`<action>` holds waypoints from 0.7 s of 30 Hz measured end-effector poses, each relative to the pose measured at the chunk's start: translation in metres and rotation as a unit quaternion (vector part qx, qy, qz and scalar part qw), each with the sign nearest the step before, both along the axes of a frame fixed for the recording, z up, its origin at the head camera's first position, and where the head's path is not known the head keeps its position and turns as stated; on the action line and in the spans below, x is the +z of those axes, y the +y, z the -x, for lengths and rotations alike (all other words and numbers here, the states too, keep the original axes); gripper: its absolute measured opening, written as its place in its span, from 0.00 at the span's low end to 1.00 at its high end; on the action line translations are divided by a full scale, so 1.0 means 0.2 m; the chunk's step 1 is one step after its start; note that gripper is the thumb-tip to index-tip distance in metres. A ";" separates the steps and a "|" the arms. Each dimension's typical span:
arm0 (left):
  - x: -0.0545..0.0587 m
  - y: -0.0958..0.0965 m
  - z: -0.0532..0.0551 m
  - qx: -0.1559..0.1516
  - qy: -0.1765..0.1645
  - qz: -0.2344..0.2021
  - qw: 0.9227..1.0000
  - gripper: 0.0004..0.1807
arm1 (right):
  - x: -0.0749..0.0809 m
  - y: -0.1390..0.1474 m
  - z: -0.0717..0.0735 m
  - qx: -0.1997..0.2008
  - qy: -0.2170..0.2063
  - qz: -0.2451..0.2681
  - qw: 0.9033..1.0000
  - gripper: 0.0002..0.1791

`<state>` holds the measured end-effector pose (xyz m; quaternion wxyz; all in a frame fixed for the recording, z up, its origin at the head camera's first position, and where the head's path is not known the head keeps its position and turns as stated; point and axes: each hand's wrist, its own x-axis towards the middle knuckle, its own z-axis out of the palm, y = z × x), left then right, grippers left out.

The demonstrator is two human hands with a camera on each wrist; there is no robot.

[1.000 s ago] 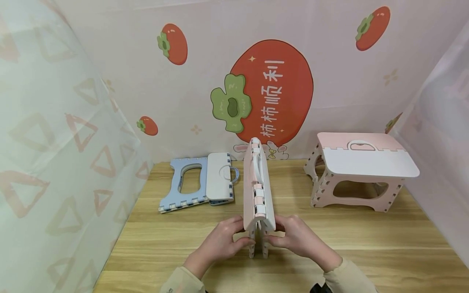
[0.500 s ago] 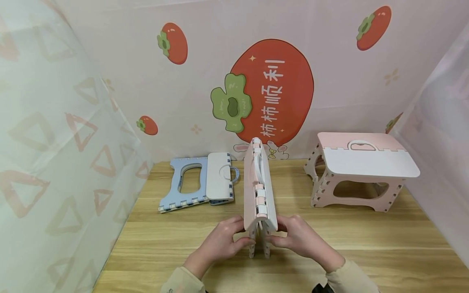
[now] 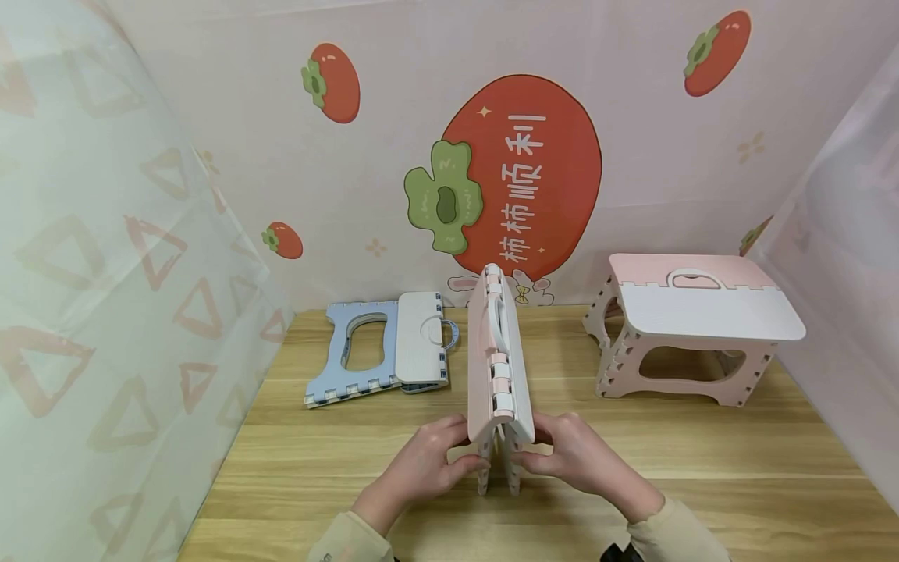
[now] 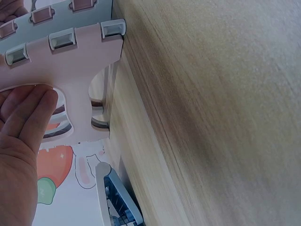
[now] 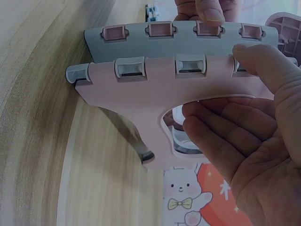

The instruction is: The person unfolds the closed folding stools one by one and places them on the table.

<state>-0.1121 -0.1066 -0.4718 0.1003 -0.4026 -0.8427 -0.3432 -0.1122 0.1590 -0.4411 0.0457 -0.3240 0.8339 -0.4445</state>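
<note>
Clamped at left grip (image 3: pixel 437 460) and right grip (image 3: pixel 564 457) alike: hooked through the cutouts with fingers, pressed at the edges with thumbs, one leg panel (image 5: pixel 131 103) to each side. Attached above to the pink-and-white stool (image 3: pixel 481 390), standing upright near the middle of the tabletop (image 3: pixel 758 476), folded steeply down both sides of its hinged ridge (image 3: pixel 502 386). Judged only partway along: slightly parted at the legs, not yet level on top, not yet shut flat either. Cannot tell whether being opened or closed; left to do, one or the other. Farther out to the right, set up fully with top level: a second pink-and-white stool (image 3: pixel 709 314). To the left, lying folded near the printed backdrop (image 3: pixel 393 47): a blue-and-white stool (image 3: pixel 417 351).
</note>
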 end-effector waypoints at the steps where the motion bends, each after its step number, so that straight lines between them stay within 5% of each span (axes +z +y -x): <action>1: 0.00 0.00 0.00 0.000 -0.001 0.000 1.000 0.19 | 0.00 0.00 0.00 0.001 -0.002 0.000 1.000 0.19; 21: 0.01 0.00 -0.01 0.004 -0.017 -0.001 1.000 0.18 | 0.01 0.02 -0.01 -0.001 0.015 -0.012 1.000 0.18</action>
